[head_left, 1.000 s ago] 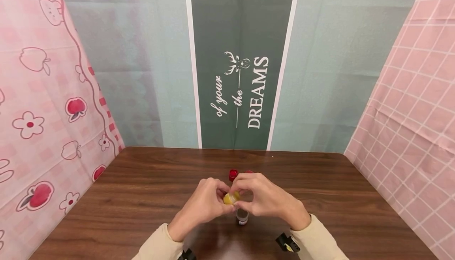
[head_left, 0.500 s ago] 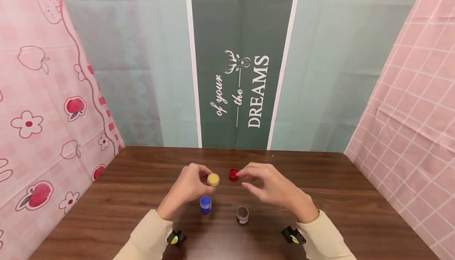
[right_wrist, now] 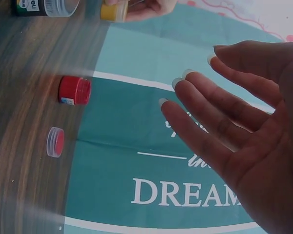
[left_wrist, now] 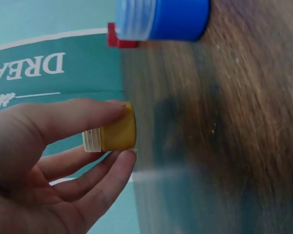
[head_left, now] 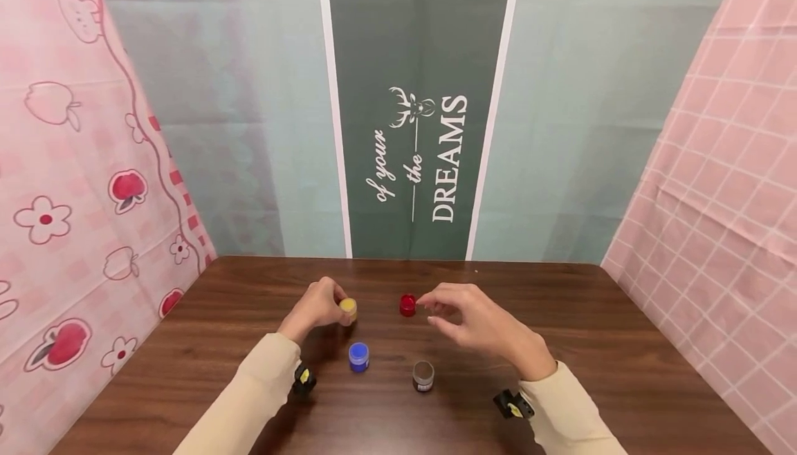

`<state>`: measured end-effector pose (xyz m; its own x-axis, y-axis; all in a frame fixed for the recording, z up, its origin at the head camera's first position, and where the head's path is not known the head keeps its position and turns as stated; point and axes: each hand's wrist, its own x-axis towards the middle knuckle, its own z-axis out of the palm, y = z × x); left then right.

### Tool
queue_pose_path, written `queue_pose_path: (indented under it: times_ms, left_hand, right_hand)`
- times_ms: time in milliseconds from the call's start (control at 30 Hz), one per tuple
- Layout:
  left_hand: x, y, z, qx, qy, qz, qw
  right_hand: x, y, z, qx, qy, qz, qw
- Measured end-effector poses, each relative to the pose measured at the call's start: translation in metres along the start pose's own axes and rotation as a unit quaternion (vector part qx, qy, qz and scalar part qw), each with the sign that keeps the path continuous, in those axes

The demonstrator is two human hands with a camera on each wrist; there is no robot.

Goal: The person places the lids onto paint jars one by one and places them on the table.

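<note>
My left hand (head_left: 322,304) grips a small yellow paint jar (head_left: 349,308) by its side, thumb on one face and fingers on the other. That yellow jar (left_wrist: 118,129) has a clear band round its top; whether its base touches the table I cannot tell. My right hand (head_left: 470,317) hovers over the table with loosely bent fingers and nothing between them. Just left of its fingertips stands a red paint jar (head_left: 407,305). Beside the red jar, a clear lid with red in it (right_wrist: 55,142) appears in the right wrist view; my right hand hides it from the head view.
A blue paint jar (head_left: 358,357) stands nearer me, in front of the yellow one. To its right is a dark paint jar (head_left: 423,376) with a clear rim. The brown wooden table (head_left: 548,344) ends at a hanging green cloth (head_left: 429,40).
Both hands were together round the yellow jar. They parted, and my left hand carried the jar to the left and down toward the table. My right hand moved slightly right and holds nothing.
</note>
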<state>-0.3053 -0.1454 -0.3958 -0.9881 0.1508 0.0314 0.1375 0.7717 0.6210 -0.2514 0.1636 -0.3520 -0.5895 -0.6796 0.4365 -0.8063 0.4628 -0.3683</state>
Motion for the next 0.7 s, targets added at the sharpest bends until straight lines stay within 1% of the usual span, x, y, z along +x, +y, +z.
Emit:
queue_pose_path:
  times_ms: [200,400,533,700]
  left_hand:
    - [0.006,-0.006,0.003,0.008,-0.018,-0.033,0.9993]
    - [0.009,-0.008,0.008,0.008,-0.026,-0.049,0.9984]
    - [0.009,-0.006,0.009,0.018,-0.032,-0.05,0.9981]
    - [0.008,0.004,0.002,0.044,-0.039,-0.039,0.9975]
  right_hand:
    - [0.002,0.001,0.002,-0.002,-0.018,0.015,1.0]
    - [0.001,0.002,0.003,-0.004,-0.018,0.025,1.0]
    - [0.0,0.004,0.003,-0.005,-0.019,0.025,0.999]
    - [-0.002,0.006,0.001,-0.016,-0.016,0.032,0.999]
